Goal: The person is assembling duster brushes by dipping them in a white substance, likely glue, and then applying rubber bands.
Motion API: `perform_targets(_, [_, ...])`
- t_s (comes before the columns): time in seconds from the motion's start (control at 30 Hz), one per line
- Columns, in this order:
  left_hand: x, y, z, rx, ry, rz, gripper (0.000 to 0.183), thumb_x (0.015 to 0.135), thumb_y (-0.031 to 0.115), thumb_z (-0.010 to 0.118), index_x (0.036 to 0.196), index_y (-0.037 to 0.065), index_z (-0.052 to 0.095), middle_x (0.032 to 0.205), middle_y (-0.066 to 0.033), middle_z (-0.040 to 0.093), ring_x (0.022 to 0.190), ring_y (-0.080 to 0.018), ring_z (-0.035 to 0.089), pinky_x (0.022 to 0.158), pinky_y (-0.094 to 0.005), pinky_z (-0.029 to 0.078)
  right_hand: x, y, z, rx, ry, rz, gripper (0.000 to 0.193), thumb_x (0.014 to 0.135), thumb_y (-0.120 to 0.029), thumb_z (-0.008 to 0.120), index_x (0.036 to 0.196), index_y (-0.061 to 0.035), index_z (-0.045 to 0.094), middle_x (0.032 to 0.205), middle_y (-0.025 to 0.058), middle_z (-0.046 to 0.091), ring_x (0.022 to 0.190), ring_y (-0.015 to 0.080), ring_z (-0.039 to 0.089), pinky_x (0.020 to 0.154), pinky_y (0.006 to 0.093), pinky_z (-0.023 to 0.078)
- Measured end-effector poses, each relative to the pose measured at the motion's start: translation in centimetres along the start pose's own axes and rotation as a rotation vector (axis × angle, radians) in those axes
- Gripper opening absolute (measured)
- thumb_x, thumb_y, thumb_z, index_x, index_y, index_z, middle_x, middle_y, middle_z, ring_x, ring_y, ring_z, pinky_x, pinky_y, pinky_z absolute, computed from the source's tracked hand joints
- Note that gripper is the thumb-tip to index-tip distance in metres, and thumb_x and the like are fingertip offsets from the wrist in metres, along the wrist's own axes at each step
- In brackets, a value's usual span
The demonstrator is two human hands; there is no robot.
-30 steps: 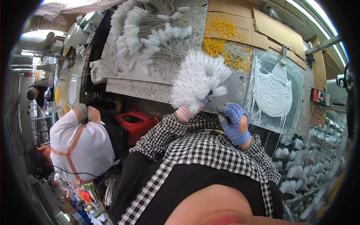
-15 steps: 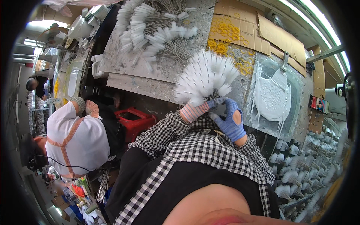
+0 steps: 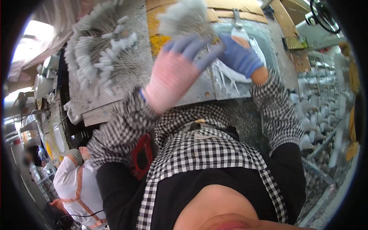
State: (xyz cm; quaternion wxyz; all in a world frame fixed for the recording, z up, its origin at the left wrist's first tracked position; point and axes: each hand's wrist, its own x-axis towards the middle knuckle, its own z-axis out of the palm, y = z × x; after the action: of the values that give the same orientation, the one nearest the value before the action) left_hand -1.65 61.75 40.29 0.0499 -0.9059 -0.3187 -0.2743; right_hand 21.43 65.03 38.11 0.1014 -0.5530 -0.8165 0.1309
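Note:
A fanned bundle of white-tipped wire stems [image 3: 183, 18] is held up over the work table, smeared by motion. My right hand [image 3: 239, 55], in a blue glove with a hole at the back, is closed around the stems' lower ends. Beside it, my left hand [image 3: 174, 71] wears a pink and blue glove. Its fingers are stretched out and apart, close to the stem ends, and its thumb points toward the right hand; whether they touch is blurred. White paste [image 3: 232, 76] lies on a glass plate behind my right wrist, with a scraper [image 3: 237, 19] on it.
Several piles of white-tipped wire stems [image 3: 92, 50] lie on the table's left. Yellow rings [image 3: 158, 43] are spread near cardboard [image 3: 239, 5]. A red stool [image 3: 142, 157] stands below the table edge. A co-worker in white [image 3: 82, 186] sits at left. Racks of white bundles [image 3: 316, 111] stand at right.
My view has turned, shifting the table leftward. The bundle has moved forward, away from my body, in my right hand. My left hand has come off the stems and its fingers have spread.

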Motion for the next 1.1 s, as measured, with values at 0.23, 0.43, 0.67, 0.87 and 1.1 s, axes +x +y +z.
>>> perform_targets(0.23, [6.8,-9.7,10.8,-0.989,-0.005,0.34,0.056,0.091,0.005,0.071,0.141,0.002,0.047,0.12,-0.0092,0.067,0.102,-0.0223,0.064,0.094,-0.0343,0.051,4.0,-2.6,-10.6,0.526,-0.339,0.162,0.058,0.098,-0.057,0.057,0.107,-0.0005,0.07,0.074,0.0086,0.068,0.059,0.016,0.065,0.053,0.0271,0.053])
perform_targets(0.43, [9.0,-10.1,7.2,-1.246,-0.371,-0.371,0.037,0.103,0.023,0.062,0.131,0.002,0.054,0.104,-0.0052,0.067,0.104,-0.0173,0.066,0.094,-0.0318,0.053,0.7,1.9,-8.7,0.469,0.112,-0.072,0.029,0.096,-0.03,0.07,0.102,-0.0018,0.069,0.088,0.0064,0.071,0.084,0.0108,0.067,0.077,0.0271,0.055])
perform_targets(0.67, [12.3,-7.5,9.1,-1.529,-0.304,-0.557,0.034,0.102,0.021,0.062,0.126,-0.001,0.054,0.106,-0.0089,0.069,0.106,-0.0196,0.069,0.097,-0.0332,0.055,-2.2,4.6,-5.7,0.395,0.035,-0.078,0.027,0.092,-0.028,0.067,0.102,-0.0026,0.071,0.086,0.016,0.072,0.082,0.0291,0.071,0.075,0.0381,0.055])
perform_targets(0.87, [13.8,-6.7,9.9,-1.685,-0.311,-0.581,0.031,0.1,0.017,0.064,0.124,-0.001,0.057,0.105,-0.0098,0.069,0.101,-0.0209,0.069,0.096,-0.0326,0.056,-1.7,5.9,-3.7,0.192,0.088,-0.026,0.029,0.089,-0.031,0.066,0.098,-0.0042,0.072,0.085,0.0181,0.073,0.082,0.0337,0.071,0.077,0.0414,0.056])
perform_targets(1.1, [15.5,-5.0,12.4,-1.727,-0.178,-0.669,0.025,0.097,0.012,0.065,0.117,-0.004,0.062,0.105,-0.0095,0.068,0.099,-0.02,0.068,0.093,-0.0318,0.057,-1.0,7.3,-2.2,0.16,0.13,0.064,0.033,0.083,-0.033,0.071,0.096,-0.0028,0.071,0.083,0.017,0.073,0.08,0.0339,0.072,0.076,0.0422,0.057])
